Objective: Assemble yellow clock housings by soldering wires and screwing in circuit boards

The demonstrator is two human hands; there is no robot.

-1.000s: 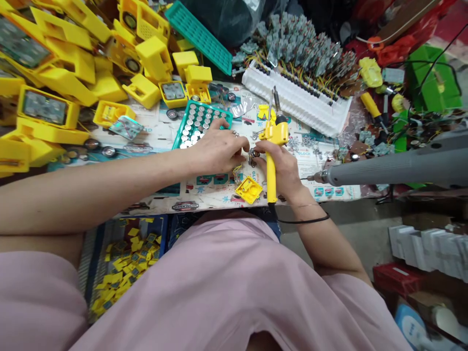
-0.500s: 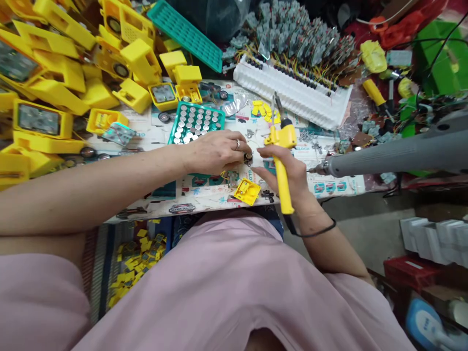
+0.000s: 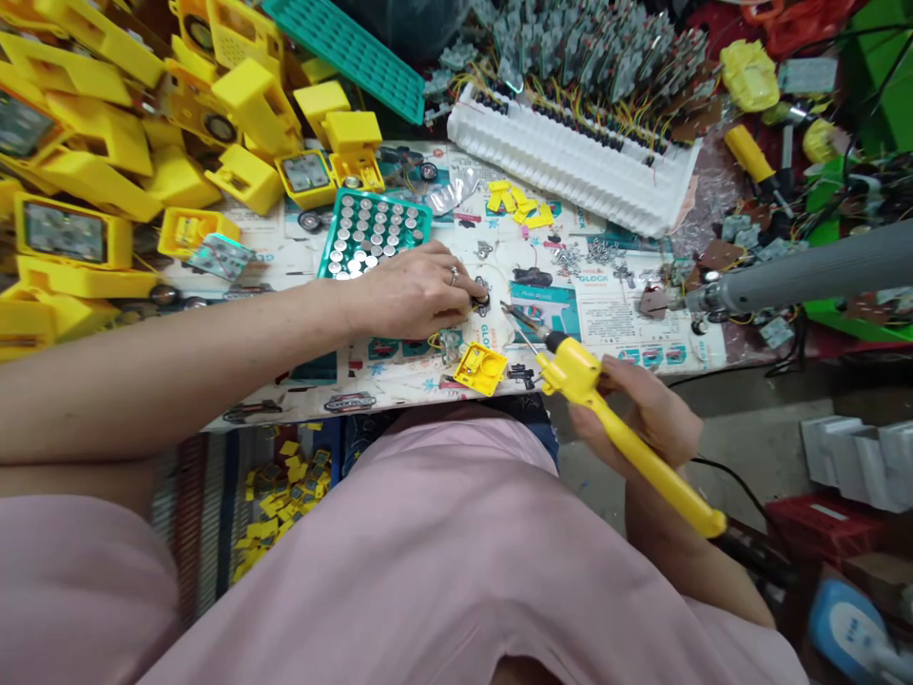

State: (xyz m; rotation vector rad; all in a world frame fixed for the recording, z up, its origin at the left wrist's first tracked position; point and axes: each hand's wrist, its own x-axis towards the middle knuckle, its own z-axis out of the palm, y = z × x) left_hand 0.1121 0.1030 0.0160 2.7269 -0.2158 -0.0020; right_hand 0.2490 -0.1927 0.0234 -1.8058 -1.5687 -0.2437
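Note:
My left hand [image 3: 420, 290] rests on the printed table sheet with its fingers closed on a small round dark part [image 3: 481, 297]. In my right hand [image 3: 642, 414] is a yellow soldering gun [image 3: 599, 395], its metal tip pointing left toward that part. An open yellow case [image 3: 481, 369] lies at the table's front edge, with a small circuit board [image 3: 450, 344] and thin wires beside it. Behind my left hand sits a green tray [image 3: 335, 224] of silver button cells. Several small yellow pieces [image 3: 517, 202] lie further back.
Yellow housings [image 3: 106, 133] are piled at the left. A white foam rack [image 3: 571, 166] with wired boards stands at the back. From the right reaches a grey rod-shaped tool [image 3: 820, 271]. Loose screws [image 3: 603, 250] and a green perforated tray [image 3: 349, 57] lie about.
The soldering gun has swung from upright to slanting, its tip now lower and its handle toward the lower right. My right hand has moved right and down. My left hand stays nearly in place.

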